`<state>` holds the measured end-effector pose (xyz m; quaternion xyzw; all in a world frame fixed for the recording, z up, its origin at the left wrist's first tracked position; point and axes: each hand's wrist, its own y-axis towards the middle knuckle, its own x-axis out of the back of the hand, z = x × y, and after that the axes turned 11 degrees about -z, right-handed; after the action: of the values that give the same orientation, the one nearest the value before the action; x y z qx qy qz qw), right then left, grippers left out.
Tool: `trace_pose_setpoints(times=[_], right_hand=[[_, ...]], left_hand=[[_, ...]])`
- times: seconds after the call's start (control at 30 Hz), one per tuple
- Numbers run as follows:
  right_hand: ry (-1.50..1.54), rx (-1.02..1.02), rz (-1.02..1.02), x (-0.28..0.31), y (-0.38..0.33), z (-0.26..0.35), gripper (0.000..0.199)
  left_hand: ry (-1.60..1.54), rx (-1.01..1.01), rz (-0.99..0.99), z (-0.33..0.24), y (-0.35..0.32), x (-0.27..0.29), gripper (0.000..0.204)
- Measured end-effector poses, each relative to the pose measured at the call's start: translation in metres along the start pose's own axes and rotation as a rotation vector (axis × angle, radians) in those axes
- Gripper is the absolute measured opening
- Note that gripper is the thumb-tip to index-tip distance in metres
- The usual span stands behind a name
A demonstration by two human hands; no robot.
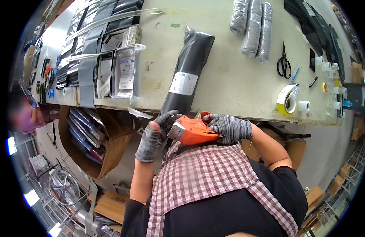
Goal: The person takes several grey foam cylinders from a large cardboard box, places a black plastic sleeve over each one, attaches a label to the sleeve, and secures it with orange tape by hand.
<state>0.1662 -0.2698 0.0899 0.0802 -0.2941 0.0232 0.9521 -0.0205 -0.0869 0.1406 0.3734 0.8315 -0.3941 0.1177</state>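
A long black plastic-wrapped parcel (181, 98) with a white label lies tilted across the table's near edge, its near end toward me. My left hand (153, 138), in a grey knitted glove with a bare thumb tip, has its fingers bent against that near end. Its exact grip is partly hidden. My gloved right hand (232, 128) is closed around an orange tape dispenser (196, 132) with a metal plate at its left end. The dispenser sits in front of my checked apron, its metal end close to my left fingers.
Three grey wrapped rolls (251, 29) lie at the back. Scissors (284, 65), a tape roll (287, 98) and pens are on the right. Boxes with papers (125, 69) stand left. Below the table edge, a carton (109, 148) holds wrapped packages. Another person (28, 116) is at far left.
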Motion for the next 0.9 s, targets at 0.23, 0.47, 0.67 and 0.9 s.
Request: trace_pose_setpoints(times=[0.23, 0.47, 0.67, 0.9], right_hand=[[0.066, -0.079, 0.058, -0.016, 0.016, 0.034, 0.029], [0.521, -0.909, -0.227, 0.002, -0.06, 0.022, 0.052], [0.231, -0.907, -0.344, -0.091, -0.025, -0.042, 0.052], [-0.263, -0.757, -0.395, -0.092, -0.012, -0.004, 0.054]], left_hand=[[0.485, -0.103, -0.23, 0.013, -0.01, 0.046, 0.023], [0.475, -0.304, -0.62, 0.006, 0.032, 0.143, 0.018], [0.892, 0.127, -0.266, 0.106, 0.118, 0.163, 0.039], [1.092, -0.306, -0.112, 0.05, 0.063, 0.095, 0.061]])
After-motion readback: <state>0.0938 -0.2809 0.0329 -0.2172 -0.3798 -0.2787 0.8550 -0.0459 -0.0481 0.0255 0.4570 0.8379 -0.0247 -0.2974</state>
